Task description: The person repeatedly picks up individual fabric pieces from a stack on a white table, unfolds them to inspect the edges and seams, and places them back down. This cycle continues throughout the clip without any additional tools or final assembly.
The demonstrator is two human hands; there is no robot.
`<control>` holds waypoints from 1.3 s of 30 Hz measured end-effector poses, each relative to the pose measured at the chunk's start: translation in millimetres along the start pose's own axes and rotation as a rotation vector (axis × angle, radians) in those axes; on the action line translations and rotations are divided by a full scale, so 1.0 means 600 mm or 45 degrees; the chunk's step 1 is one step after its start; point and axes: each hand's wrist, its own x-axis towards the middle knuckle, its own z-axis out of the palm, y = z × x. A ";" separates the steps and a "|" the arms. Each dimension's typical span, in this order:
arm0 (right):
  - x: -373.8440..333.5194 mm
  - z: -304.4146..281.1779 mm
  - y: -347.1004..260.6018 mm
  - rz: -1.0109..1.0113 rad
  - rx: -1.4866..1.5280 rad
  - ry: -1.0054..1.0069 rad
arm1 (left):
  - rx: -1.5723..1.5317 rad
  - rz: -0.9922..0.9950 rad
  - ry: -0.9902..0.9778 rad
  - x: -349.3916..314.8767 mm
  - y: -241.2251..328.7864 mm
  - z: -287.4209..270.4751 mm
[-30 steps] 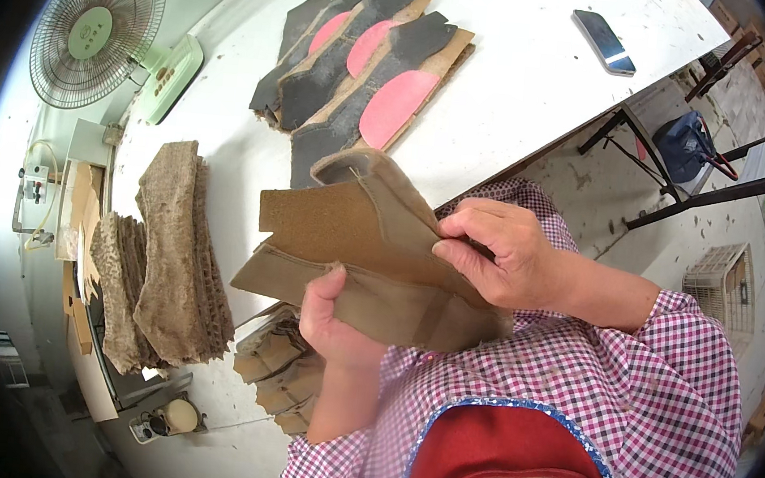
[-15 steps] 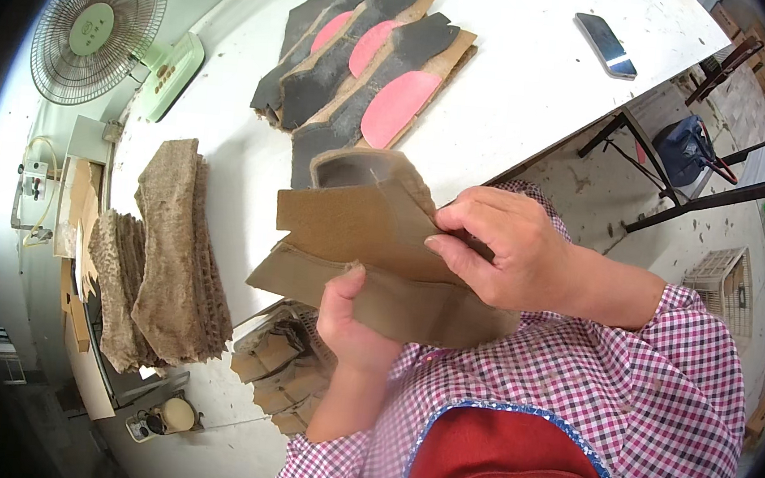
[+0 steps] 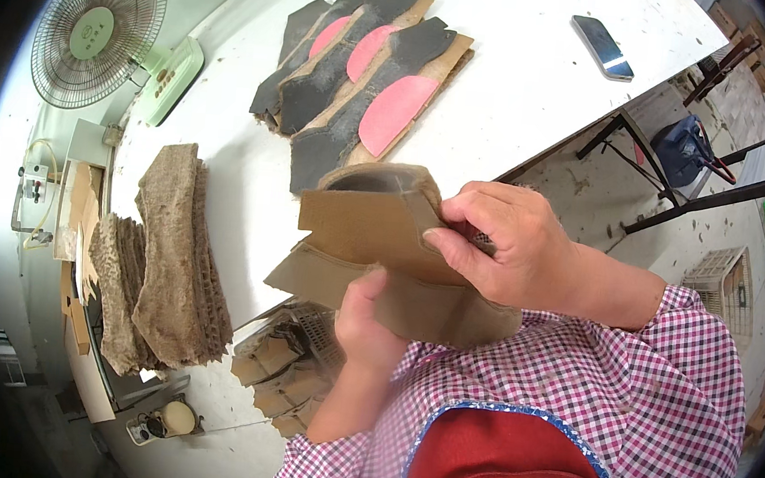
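Note:
A brown leather panel (image 3: pixel 361 224) with a notched left edge and a seam across it is held up in front of my chest. Its upper part curls over, showing a dark inner side. My left hand (image 3: pixel 367 323) grips the panel's lower flap, thumb on top and fingers hidden beneath. My right hand (image 3: pixel 512 249) pinches the right edge between thumb and fingers. Just beyond the panel lie overlapping stacks of black-and-tan cut pieces (image 3: pixel 327 140) with pink rounded patches (image 3: pixel 396 114).
Fuzzy brown pieces (image 3: pixel 170 249) are stacked on the white table (image 3: pixel 502 87) at left. A phone (image 3: pixel 602 48) lies near the far right edge. A fan (image 3: pixel 93 32) stands at far left. Below the table's near edge, a crate (image 3: pixel 316 337) sits by more brown pieces (image 3: pixel 286 380).
The leather panel and my left hand have shifted slightly right. The curled top of the panel has dropped a little. My right hand keeps its pinch on the edge.

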 end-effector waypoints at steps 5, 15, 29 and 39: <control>-0.001 -0.011 0.002 0.103 0.175 -0.038 | -0.029 -0.067 -0.040 -0.001 0.003 0.009; 0.019 -0.014 -0.004 0.036 0.038 -0.016 | -0.096 -0.175 -0.119 0.008 0.001 0.009; 0.042 -0.019 -0.003 -0.024 0.117 -0.045 | -0.173 -0.243 -0.049 0.007 -0.005 0.002; 0.063 -0.004 0.024 0.546 0.988 0.271 | -0.416 -0.122 -0.298 0.026 -0.015 0.001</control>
